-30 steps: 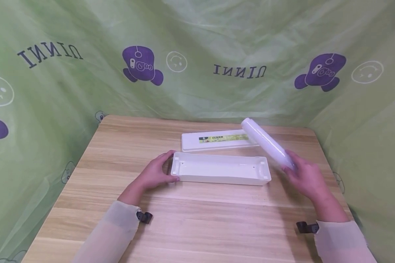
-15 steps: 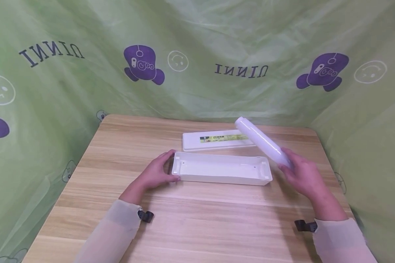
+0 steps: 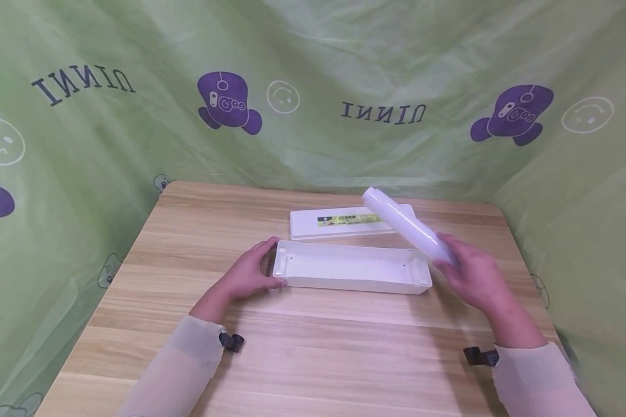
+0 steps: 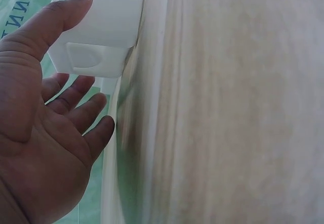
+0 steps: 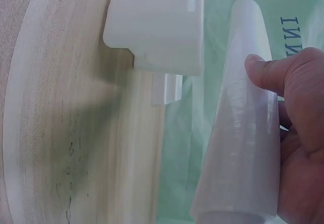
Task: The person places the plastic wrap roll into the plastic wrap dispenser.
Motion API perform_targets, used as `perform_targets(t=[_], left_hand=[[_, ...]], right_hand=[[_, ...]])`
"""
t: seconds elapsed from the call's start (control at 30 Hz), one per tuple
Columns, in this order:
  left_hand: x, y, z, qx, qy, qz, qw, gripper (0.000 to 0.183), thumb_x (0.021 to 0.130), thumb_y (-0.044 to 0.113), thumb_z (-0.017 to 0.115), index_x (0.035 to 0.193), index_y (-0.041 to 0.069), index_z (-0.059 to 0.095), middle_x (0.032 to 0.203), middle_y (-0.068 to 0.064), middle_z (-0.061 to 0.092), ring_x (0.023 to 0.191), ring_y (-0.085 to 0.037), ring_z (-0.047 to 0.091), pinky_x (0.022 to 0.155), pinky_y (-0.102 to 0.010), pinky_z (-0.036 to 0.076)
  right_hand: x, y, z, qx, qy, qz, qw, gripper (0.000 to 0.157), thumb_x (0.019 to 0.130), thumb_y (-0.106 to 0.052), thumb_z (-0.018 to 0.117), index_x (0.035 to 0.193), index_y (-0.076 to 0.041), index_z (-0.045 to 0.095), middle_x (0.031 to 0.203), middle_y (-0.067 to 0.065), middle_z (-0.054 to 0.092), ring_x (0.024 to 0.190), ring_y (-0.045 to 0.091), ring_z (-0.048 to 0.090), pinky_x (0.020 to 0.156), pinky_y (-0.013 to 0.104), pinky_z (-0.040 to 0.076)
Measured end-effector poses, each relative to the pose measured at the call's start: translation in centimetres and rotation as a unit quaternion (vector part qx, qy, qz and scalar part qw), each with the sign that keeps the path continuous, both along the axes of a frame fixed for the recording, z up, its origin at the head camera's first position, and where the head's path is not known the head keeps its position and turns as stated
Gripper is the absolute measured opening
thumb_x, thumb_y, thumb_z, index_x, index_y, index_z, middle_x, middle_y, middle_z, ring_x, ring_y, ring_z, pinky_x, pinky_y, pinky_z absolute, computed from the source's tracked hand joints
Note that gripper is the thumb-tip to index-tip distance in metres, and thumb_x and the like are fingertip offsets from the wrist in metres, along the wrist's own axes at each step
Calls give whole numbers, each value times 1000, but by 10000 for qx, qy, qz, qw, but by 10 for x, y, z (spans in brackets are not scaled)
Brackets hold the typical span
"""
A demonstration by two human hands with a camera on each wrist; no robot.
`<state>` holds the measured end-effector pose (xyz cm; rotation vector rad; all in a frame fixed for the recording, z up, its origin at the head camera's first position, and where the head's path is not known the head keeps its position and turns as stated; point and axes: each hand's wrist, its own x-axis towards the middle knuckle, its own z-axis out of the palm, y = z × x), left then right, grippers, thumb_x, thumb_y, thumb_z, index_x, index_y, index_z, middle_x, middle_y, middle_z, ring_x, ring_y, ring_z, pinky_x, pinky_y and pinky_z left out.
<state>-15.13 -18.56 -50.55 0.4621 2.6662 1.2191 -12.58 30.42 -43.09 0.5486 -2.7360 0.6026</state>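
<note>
On the worktop I see the open box, its left end held between the left hand's thumb and fingers. The right hand grasps the roll near its closer end, held aloft aslant beside the box's right end, pointing toward the lid. I'd brace the box firmly; a grip nearer the roll's middle should make it easier to level without knocking the rim.

Lid, near far edge of table: label partly hidden behind roll, fine print illegible. Roll: near end concealed in right hand. Table: near corners cut off, head view. Box: cut off at top, both wrist views.
</note>
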Motion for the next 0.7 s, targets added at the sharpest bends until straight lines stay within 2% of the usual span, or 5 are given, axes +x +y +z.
perform_targets(t=[0.37, 0.7], left_hand=[[0, 1, 3, -24, 36, -51, 10000, 97, 62, 54, 89, 144, 33, 41, 140, 5, 49, 134, -20, 41, 113, -46, 31], [1, 0, 2, -171, -42, 28, 9998, 103, 63, 54, 88, 148, 28, 37, 146, 0, 45, 137, -21, 37, 114, -45, 30]], right_hand=[[-2, -6, 1, 21, 49, 130, 9999, 59, 84, -10, 76, 138, -4, 52, 106, 26, 66, 84, 41, 63, 71, 59, 51], [-4, -12, 0, 14, -55, 262, 9996, 59, 84, -9, 75, 138, -4, 52, 106, 25, 66, 85, 40, 63, 72, 60, 52]])
